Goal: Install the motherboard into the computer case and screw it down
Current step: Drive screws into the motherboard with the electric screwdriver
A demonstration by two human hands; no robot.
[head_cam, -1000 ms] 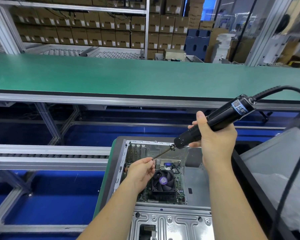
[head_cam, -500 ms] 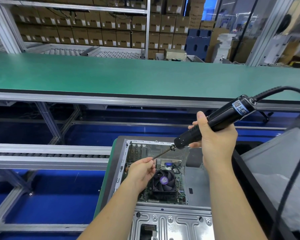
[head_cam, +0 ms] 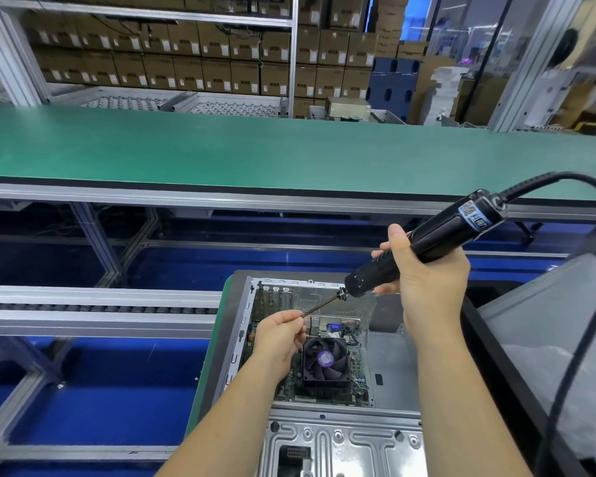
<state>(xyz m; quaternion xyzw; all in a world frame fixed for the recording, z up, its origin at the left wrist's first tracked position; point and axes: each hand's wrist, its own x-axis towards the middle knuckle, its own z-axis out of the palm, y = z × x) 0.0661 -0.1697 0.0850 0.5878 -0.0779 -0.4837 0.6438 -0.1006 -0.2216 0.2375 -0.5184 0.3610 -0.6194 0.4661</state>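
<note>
Electric screwdriver (head_cam: 424,247) gripped in right hand (head_cam: 427,280), bit slanting down-left to left hand (head_cam: 279,333), fingers (head_cam: 298,327) pinched at bit tip, screw itself not discernible; motherboard (head_cam: 327,364) seated in computer case (head_cam: 386,359) directly below left hand, nearer than right.

Green conveyor belt (head_cam: 255,156), shelved cardboard boxes (head_cam: 172,53) behind, blue floor (head_cam: 93,390).

Black electric screwdriver (head_cam: 424,247) with a blue-white label; green motherboard (head_cam: 324,376); black fan (head_cam: 325,360), purple hub; silver case (head_cam: 386,359); green belt (head_cam: 255,149) at twelve o'clock.
</note>
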